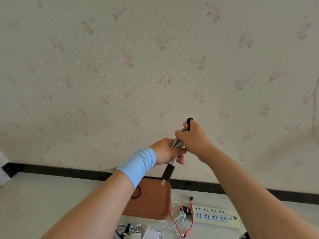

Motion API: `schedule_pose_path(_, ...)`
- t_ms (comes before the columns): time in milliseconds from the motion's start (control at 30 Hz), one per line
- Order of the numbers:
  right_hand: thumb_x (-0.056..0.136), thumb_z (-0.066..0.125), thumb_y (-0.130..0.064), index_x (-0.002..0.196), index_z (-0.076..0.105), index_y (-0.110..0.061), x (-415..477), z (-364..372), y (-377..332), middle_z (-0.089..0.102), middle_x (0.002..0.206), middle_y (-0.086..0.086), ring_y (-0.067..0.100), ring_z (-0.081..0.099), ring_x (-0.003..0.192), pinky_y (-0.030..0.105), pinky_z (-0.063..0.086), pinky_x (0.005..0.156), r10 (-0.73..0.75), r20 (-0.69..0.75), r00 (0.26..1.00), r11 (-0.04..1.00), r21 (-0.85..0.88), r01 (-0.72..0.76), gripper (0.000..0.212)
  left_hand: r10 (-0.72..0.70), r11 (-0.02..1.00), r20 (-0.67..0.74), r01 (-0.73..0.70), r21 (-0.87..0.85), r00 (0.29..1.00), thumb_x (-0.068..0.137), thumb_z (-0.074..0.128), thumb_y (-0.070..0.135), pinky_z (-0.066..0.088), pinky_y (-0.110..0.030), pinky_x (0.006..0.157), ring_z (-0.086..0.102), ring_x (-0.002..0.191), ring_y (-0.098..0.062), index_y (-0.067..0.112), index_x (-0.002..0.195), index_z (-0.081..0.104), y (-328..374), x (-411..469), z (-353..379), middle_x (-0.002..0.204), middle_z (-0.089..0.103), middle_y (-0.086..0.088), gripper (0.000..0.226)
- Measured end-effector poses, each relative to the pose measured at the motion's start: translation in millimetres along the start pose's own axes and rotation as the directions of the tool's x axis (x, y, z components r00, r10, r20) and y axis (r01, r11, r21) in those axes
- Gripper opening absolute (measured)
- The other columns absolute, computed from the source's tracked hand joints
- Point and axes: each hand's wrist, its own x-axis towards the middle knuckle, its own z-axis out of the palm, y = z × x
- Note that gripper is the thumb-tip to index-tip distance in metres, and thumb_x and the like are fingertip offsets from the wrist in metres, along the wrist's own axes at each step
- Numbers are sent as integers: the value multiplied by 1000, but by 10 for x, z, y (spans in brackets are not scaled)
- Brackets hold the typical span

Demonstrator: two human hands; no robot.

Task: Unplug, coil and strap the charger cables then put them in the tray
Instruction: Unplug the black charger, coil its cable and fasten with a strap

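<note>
The left hand (164, 151) grips the coiled cable (177, 144) so that its loops cannot open; the right hand (194, 138) pinches the black strap (189, 121), probably to wrap it.

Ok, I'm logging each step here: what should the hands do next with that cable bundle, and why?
Probably wind the black strap round the coiled cable and fasten it. The left hand grips the coil, the right hand pinches the strap, whose end stands free above the fingers, so the bundle seems unstrapped; the tray lies below.
</note>
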Motion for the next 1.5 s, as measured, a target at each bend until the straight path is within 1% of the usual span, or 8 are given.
schedule_pose_path(233, 105, 36, -21, 88, 62, -19, 26, -149, 8, 43, 73, 1, 14, 37, 56, 34, 32, 56, -70, -89, 994, 991, 104, 79, 31, -56, 917, -96, 13, -398, 994, 98, 57, 21, 59, -49, 82, 49, 52, -15, 13, 90, 52, -34, 66, -72, 62, 45, 0, 13)
schedule_pose_path(467, 90, 73, -9, 92, 81, -12, -176, -161, -129, 68, 62, 6, 14, 51, 50, 25, 39, 47, -161, 210, 964, 976, 180, 124, 9, -45, 978, -155, 12, -208, 987, 100, 50, 27, 60, -30, 63, 51, 55, -17, 10, 99, 58, -31, 30, -160, 68, 49, -2, 18)
schedule_pose_path(667, 79, 86, -23, 76, 80, -7, -173, -40, -108, 70, 59, 4, 11, 49, 41, 22, 34, 43, 54, 129, 990, 988, 136, -72, 17, -36, 996, -189, 20, -85, 981, 96, 41, 8, 57, -37, 67, 48, 48, -16, 10, 83, 55, 13, 75, -139, 66, 50, -5, 19)
schedule_pose_path(867, 88, 74, -11, 77, 76, -10, -220, -4, -131, 68, 68, 7, 14, 41, 50, 21, 35, 48, -129, 186, 974, 937, 345, 59, 11, -36, 999, -243, 40, 13, 969, 97, 43, 26, 57, -37, 71, 52, 53, -18, 6, 96, 61, 27, 42, -206, 61, 51, -4, 26)
schedule_pose_path(1000, 81, 83, -27, 71, 80, -15, -220, 25, -153, 67, 74, 28, 14, 41, 49, 12, 38, 47, -67, 96, 993, 987, 152, 52, 16, 9, 965, -216, 48, 257, 976, 99, 45, 38, 48, -30, 63, 54, 51, -17, 12, 101, 62, -2, 26, -189, 55, 55, -1, 31)
schedule_pose_path(1100, 78, 85, -34, 65, 79, -21, -206, 77, -136, 57, 55, 16, 12, 40, 43, 14, 39, 46, -5, 37, 999, 999, 50, 3, 20, 21, 963, -220, 39, 267, 975, 99, 48, 33, 43, -27, 56, 50, 52, -17, 14, 84, 54, -30, 36, -221, 61, 52, -2, 25)
schedule_pose_path(1333, 78, 84, -32, 57, 69, -15, -179, 118, -159, 57, 42, -5, 4, 44, 36, 15, 43, 43, 92, -109, 990, 995, -17, -94, 32, 62, 997, -95, -57, 60, 994, 92, 61, 22, 54, -34, 68, 52, 57, -17, 12, 84, 54, -32, -30, -264, 64, 49, -2, 15)
schedule_pose_path(1500, 76, 85, -33, 65, 72, -11, -209, 56, -186, 61, 47, -7, 6, 43, 41, 20, 43, 45, 49, -104, 993, 999, 0, -49, 28, 19, 851, 9, -12, -525, 1000, 102, 37, 29, 50, -39, 67, 45, 57, -20, 6, 94, 58, -2, -111, -276, 72, 52, -6, 33)
